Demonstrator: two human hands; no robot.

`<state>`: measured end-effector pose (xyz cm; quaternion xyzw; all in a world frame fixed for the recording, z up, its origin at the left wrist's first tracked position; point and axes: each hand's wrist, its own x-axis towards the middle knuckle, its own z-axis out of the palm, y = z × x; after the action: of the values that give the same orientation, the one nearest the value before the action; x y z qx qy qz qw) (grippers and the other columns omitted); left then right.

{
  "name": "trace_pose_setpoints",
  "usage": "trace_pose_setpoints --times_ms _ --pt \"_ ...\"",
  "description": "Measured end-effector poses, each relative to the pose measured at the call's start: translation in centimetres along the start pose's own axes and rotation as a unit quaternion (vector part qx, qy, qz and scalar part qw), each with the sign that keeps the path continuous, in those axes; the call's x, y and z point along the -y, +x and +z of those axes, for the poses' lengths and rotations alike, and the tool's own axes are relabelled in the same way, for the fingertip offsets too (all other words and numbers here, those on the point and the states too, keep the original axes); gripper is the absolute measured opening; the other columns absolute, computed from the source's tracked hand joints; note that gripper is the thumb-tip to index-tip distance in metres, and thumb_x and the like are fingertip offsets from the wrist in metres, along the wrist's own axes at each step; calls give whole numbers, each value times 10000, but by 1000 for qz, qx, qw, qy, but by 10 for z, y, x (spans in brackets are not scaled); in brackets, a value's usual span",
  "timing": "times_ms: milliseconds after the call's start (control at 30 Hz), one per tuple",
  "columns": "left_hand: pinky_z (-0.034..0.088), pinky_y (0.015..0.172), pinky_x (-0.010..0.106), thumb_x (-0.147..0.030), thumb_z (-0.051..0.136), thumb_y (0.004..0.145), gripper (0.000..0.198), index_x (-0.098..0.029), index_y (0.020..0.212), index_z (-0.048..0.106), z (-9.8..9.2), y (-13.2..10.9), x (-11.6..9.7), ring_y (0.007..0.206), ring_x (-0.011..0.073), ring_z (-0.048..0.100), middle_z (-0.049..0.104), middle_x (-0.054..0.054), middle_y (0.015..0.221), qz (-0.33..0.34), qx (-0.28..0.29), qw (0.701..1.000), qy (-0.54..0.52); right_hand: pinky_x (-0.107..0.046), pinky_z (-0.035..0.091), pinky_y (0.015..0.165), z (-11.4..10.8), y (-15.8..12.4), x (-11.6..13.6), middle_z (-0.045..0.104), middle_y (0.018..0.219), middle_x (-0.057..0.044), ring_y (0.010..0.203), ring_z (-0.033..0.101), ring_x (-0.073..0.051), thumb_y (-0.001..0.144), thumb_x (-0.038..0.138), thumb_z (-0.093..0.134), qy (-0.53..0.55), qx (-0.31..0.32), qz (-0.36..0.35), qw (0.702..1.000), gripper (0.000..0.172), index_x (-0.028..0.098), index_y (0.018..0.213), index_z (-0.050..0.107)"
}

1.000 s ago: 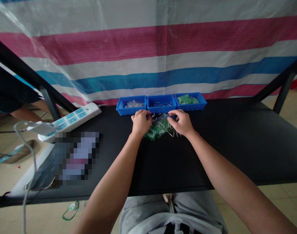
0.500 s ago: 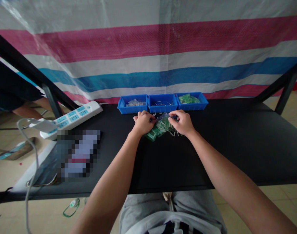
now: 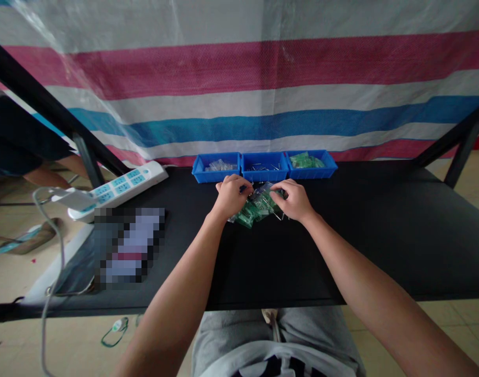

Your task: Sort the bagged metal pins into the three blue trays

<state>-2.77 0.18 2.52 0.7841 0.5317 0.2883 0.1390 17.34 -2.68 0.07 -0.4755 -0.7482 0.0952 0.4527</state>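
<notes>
My left hand is at the left side of a loose pile of small green packets on the black tabletop. Its thumb and forefinger are pinched together over the pile; what they hold, if anything, is too small to make out. On the pile's right side, my right hand has curled fingers, with thumb and forefinger close together at a clear packet. Thin metal pins stick out below the right fingers. Both hands partly hide the pile.
Behind the pile, three blue bins stand in a row: a left bin with clear packets, a middle bin with metal pins, a right bin with green packets. A white power strip and a blurred-out object lie left.
My left fingers have shifted slightly at the pile, and some packets now show further left, under that hand. My right hand stays nearly in place, its fingers a little changed.
</notes>
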Motion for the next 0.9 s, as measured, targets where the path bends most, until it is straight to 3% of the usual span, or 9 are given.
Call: trace_pose_setpoints --times_ms 167,300,400,567,733,900 --pt "468 852 339 -243 621 821 80 -197 804 684 1 -2 -6 889 185 611 684 40 898 83 -87 986 -114 -319 456 719 0 0 2 696 766 -58 752 606 -196 901 388 504 30 1 44 999 287 190 797 685" --pt "490 827 307 -278 624 831 113 -190 787 679 7 -6 -13 852 169 626 685 45 880 131 -120 970 -166 -294 457 687 -2 -2 6 693 757 -50 725 622 -181 921 504 447 120 31 102 987 429 178 755 670" --pt "490 837 303 -291 626 829 120 -189 807 684 10 -8 -16 875 172 630 692 48 889 132 -108 970 -175 -272 442 624 -5 -2 8 671 677 -32 638 597 -156 904 522 474 158 55 118 979 443 167 714 656" --pt "477 736 262 -394 566 861 270 -164 962 665 12 -10 -15 823 162 632 699 44 883 67 -70 976 -193 -257 422 561 -3 0 8 647 655 -16 570 549 -131 820 466 616 173 14 122 977 311 163 758 652" --pt "413 613 240 -416 401 935 425 -156 686 627 10 -11 -23 621 126 575 637 19 647 42 -18 987 -151 -270 467 597 2 -2 9 678 711 -27 621 603 -148 779 395 671 193 -4 124 973 221 175 789 656" --pt "424 629 240 -381 455 912 366 -163 687 646 11 -11 -24 628 135 593 662 24 652 42 -8 990 -132 -281 489 618 2 -3 11 696 751 -35 637 623 -156 771 351 674 175 -16 118 977 177 183 823 662"
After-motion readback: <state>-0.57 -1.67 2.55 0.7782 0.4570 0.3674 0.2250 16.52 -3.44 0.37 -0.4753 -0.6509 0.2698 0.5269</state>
